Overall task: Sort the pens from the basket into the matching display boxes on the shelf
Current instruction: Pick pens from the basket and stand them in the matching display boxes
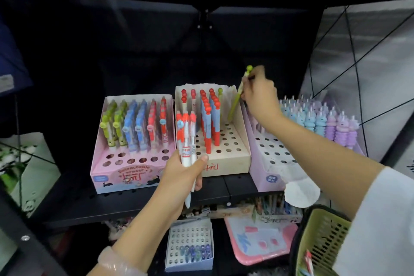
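My left hand (179, 177) grips a bunch of red-and-white pens (187, 141) upright in front of the shelf. My right hand (259, 94) pinches a green pen (237, 96) by its upper part, its tip down at the back right of the beige display box (226, 161). That middle box holds several red-topped pens (209, 116) and one green one. A pink box (125, 177) on the left holds green, blue and red erasers. A lilac box (275, 175) on the right holds blue and purple pens. The green basket (322, 240) hangs at the lower right.
The boxes stand on a black perforated shelf (112, 206) with a dark shelf above. Below it lie a small white box of blue items (190, 244) and a pink tray (257, 242). A wire grid panel (358, 56) stands at the right.
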Available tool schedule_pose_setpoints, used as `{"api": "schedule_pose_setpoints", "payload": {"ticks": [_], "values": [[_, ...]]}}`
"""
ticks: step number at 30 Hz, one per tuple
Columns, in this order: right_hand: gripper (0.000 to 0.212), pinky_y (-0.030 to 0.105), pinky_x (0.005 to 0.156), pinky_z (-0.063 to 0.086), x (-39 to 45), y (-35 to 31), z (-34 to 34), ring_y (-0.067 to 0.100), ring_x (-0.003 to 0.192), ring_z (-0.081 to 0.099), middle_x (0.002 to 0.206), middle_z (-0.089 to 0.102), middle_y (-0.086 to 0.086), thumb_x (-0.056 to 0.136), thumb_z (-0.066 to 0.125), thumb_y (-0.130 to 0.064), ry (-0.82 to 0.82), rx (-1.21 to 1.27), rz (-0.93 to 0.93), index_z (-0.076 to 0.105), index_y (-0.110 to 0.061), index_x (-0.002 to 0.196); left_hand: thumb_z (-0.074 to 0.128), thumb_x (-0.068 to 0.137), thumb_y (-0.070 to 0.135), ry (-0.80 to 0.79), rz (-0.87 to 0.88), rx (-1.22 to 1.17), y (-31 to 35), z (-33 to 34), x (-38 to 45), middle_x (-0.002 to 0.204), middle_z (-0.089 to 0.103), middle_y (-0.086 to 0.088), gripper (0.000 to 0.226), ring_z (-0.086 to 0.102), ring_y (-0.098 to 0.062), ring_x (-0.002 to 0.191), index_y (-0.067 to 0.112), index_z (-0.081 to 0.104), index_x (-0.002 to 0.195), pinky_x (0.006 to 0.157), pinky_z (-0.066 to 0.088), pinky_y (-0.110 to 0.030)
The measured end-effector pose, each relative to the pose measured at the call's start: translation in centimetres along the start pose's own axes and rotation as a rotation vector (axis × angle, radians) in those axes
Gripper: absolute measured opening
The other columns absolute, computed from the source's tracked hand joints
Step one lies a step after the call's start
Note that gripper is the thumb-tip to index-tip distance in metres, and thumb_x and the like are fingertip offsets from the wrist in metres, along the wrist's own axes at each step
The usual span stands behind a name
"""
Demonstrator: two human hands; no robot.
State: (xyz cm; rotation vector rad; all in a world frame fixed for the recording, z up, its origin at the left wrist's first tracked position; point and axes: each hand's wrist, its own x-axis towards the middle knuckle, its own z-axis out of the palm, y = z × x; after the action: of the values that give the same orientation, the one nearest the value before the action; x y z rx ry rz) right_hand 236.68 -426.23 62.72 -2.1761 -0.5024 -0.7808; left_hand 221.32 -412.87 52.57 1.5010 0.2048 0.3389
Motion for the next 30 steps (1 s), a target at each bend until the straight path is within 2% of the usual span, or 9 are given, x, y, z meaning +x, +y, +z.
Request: {"api": "schedule_pose_setpoints", "payload": {"ticks": [6,11,14,17,19,21,25,28,30], "values": [[0.030,0.034,0.059,0.037,1.1,0.6,2.7,0.040,0.081,0.060,0.090,0.062,0.022,0.098,0.039,-0.027,-0.145,-0.263,-0.071,0.044,-0.001,0.111,0.061,0.088,0.021,-0.027,0.011,-0.016,-0.1,-0.6,0.7,0.044,0.047,0.005,0.013,0.043,-0.009,0.042,0.016,0.049,0.084,0.046,0.041,-0.024],[0.025,0.028,0.067,0.033,0.5,1.2,4.1,0.032,0.104,0.052,0.112,0.057,0.016,0.092,0.051,-0.024,-0.208,-0.388,-0.077,0.056,-0.003,0.105,0.062,0.087,0.024,-0.050,0.025,-0.021,0.0,-1.0,0.7,0.045,0.047,0.006,0.013,0.043,-0.010,0.043,0.018,0.050,0.085,0.047,0.041,-0.024],[0.033,0.027,0.071,0.040,-0.4,0.3,3.8,0.024,0.094,0.057,0.125,0.046,0.012,0.089,0.056,-0.021,-0.113,-0.160,0.026,0.053,-0.008,0.119,0.060,0.088,0.028,-0.058,0.028,-0.026,0.1,-1.2,0.5,0.046,0.047,0.007,0.012,0.043,-0.010,0.045,0.020,0.051,0.088,0.050,0.040,-0.025],[0.011,0.021,0.066,0.044,-2.2,-1.7,2.0,0.000,0.069,0.052,0.094,0.058,-0.003,0.092,0.052,-0.020,0.068,0.142,-0.036,0.058,-0.017,0.101,0.059,0.088,0.030,-0.048,0.026,-0.061,0.3,-1.0,0.3,0.048,0.048,0.008,0.014,0.043,-0.008,0.044,0.018,0.051,0.087,0.047,0.040,-0.022],[0.010,0.010,0.057,0.041,-4.0,-3.2,0.7,-0.004,0.058,0.052,0.070,0.057,-0.011,0.093,0.051,-0.024,-0.032,0.338,-0.049,0.056,-0.021,0.085,0.058,0.088,0.028,-0.049,0.027,-0.094,0.5,-0.8,0.1,0.050,0.048,0.008,0.014,0.043,-0.008,0.044,0.016,0.051,0.086,0.046,0.040,-0.020],[0.019,0.010,0.053,0.042,-6.0,-4.5,-0.1,-0.003,0.053,0.052,0.061,0.057,-0.008,0.091,0.055,-0.034,-0.241,0.398,-0.021,0.058,-0.020,0.079,0.057,0.089,0.027,-0.063,0.037,-0.115,0.6,-0.5,-0.2,0.052,0.048,0.009,0.013,0.043,-0.008,0.044,0.015,0.051,0.086,0.045,0.039,-0.020],[0.020,0.011,0.049,0.040,-8.4,-5.6,0.0,-0.002,0.047,0.049,0.060,0.056,-0.007,0.085,0.063,-0.037,-0.472,0.349,0.024,0.052,-0.022,0.075,0.056,0.090,0.025,-0.128,0.077,-0.106,0.8,0.3,-0.8,0.053,0.048,0.008,0.012,0.043,-0.010,0.046,0.014,0.052,0.090,0.045,0.040,-0.021],[0.016,0.021,0.055,0.045,-8.6,-6.2,0.0,0.007,0.053,0.052,0.063,0.059,0.004,0.090,0.059,-0.026,-0.589,0.482,0.085,0.057,-0.012,0.083,0.057,0.080,0.043,-0.144,0.083,-0.121,0.9,0.1,-1.4,0.051,0.051,0.007,0.037,0.049,-0.010,0.047,0.011,0.055,0.098,0.050,0.044,-0.022],[0.020,0.023,0.057,0.047,-8.4,-6.4,-0.1,0.009,0.058,0.053,0.070,0.061,0.013,0.094,0.053,-0.022,-0.630,0.597,0.140,0.061,-0.004,0.093,0.058,0.077,0.045,-0.103,0.059,-0.194,1.1,-0.7,-1.7,0.056,0.055,0.003,0.040,0.050,-0.011,0.048,0.009,0.058,0.095,0.050,0.045,-0.022]]}}
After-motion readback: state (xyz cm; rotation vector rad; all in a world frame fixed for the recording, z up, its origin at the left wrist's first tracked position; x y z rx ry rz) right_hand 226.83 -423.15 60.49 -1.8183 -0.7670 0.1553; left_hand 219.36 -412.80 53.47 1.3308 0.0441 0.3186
